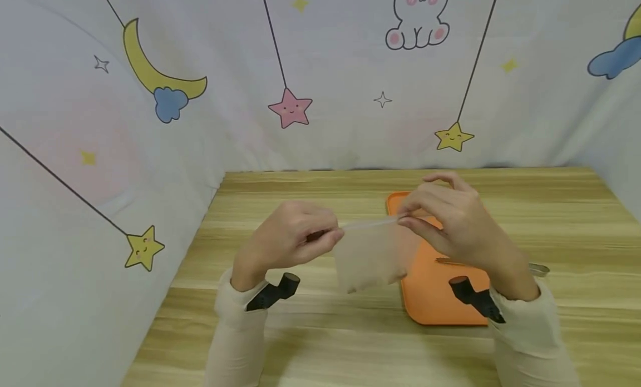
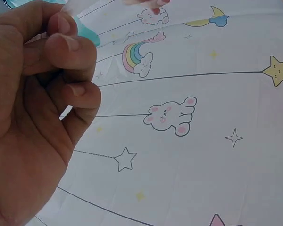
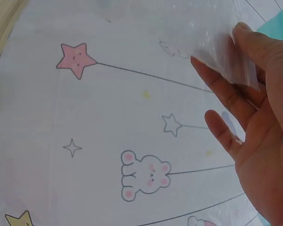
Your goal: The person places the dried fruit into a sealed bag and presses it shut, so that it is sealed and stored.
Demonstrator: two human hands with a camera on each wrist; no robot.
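A small clear plastic bag (image 1: 368, 256) hangs between my two hands, above the table at the tray's left edge. My left hand (image 1: 290, 234) pinches its top left corner between thumb and curled fingers. At the top right corner, my right hand (image 1: 450, 217) pinches the bag with thumb and index finger, the other fingers looser. Small brownish bits show along the bag's bottom; their kind is too blurred to tell. In the right wrist view the clear film (image 3: 212, 35) runs between thumb and fingers.
An orange tray (image 1: 425, 303) lies on the wooden table (image 1: 340, 348), partly under my right forearm. A metal tool (image 1: 540, 270) sticks out past my right wrist, its middle hidden. A printed white curtain (image 1: 340, 137) hangs behind and to the left.
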